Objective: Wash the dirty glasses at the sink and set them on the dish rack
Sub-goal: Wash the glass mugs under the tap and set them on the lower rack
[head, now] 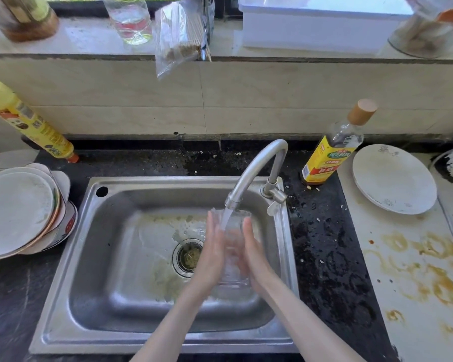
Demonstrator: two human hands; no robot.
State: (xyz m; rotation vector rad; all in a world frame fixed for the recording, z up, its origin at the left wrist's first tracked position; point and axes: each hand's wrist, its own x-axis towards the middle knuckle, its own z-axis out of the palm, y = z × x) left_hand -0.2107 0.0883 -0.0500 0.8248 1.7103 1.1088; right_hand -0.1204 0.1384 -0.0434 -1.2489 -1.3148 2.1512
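Rinsing under the tap (256, 168), the glass (232, 246) is pressed between flat left hand (211, 253) and right hand (254, 254) over the sink (110, 231); it should be rolled steadily, mouth kept upstream.

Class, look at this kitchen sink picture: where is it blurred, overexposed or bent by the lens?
Head view: the glass and both hands look motion-smeared under the tap; the window ledge at the top is washed out by daylight; the wide-angle lens bows the sink edges and tilts the bottles outward.
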